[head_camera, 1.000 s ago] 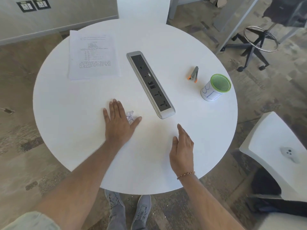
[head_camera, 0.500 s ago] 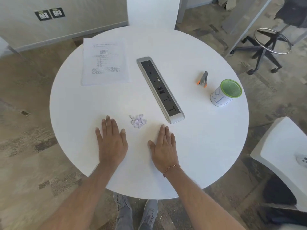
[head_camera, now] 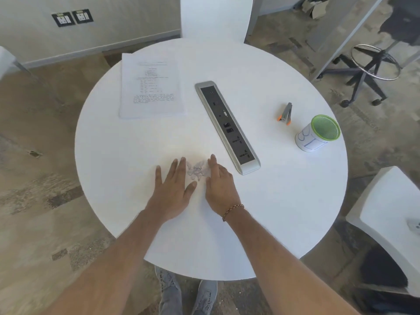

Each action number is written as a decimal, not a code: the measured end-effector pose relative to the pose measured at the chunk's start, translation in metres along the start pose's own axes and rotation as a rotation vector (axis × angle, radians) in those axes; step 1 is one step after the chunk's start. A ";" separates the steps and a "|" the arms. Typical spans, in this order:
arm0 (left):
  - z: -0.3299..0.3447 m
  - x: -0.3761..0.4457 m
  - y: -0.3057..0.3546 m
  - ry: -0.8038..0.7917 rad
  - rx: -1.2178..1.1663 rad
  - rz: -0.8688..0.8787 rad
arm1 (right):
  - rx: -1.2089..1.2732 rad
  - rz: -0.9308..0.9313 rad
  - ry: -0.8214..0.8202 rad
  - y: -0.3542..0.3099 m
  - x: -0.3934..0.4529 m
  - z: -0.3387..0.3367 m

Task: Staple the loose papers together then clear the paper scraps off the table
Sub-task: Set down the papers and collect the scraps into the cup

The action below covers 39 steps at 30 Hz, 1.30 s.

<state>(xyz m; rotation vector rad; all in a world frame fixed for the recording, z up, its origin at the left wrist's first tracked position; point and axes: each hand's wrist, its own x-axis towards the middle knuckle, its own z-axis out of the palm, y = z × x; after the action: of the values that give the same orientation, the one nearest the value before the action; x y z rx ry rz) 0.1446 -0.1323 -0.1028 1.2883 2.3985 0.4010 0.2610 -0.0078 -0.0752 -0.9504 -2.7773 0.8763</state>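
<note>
Round white table (head_camera: 284,212), nearest item first: left hand (head_camera: 173,188) and right hand (head_camera: 219,184), both flat on the tabletop with fingers extended, holding nothing, flanking a small heap of paper scraps (head_camera: 197,170) that lies between them and touches their inner edges. Beyond, a grey socket strip (head_camera: 226,126) runs diagonally across the centre; to its right a stapler (head_camera: 286,114) beside a green-rimmed cup (head_camera: 317,134). At the far left edge, the printed papers (head_camera: 151,86), lying flat.

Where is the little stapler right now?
The small grey-and-orange stapler lies on the table's right side, between the power strip and the green-rimmed cup.
</note>
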 end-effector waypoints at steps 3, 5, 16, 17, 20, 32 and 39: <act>-0.001 -0.005 0.003 -0.034 0.012 0.096 | -0.004 0.028 0.044 0.002 0.006 -0.002; -0.001 -0.011 0.002 -0.019 -0.008 0.135 | 0.073 0.071 0.014 0.000 0.009 -0.003; -0.030 -0.009 -0.006 0.343 -0.183 -0.036 | 0.266 0.177 -0.041 -0.024 0.028 0.005; -0.030 -0.009 -0.006 0.354 -0.184 -0.043 | 0.256 0.170 -0.036 -0.026 0.027 0.005; -0.032 -0.009 -0.007 0.389 -0.185 -0.050 | 0.168 0.178 0.035 -0.030 0.025 0.007; -0.036 -0.011 -0.010 0.376 -0.132 -0.064 | -0.019 0.106 0.151 -0.049 0.032 0.026; -0.039 -0.009 -0.007 0.374 -0.140 -0.061 | -0.108 0.058 0.155 -0.049 0.043 0.022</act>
<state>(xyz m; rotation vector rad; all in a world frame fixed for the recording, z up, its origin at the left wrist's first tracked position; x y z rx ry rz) 0.1260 -0.1466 -0.0692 1.1577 2.6450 0.8407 0.1949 -0.0251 -0.0714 -1.0706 -2.7001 0.6354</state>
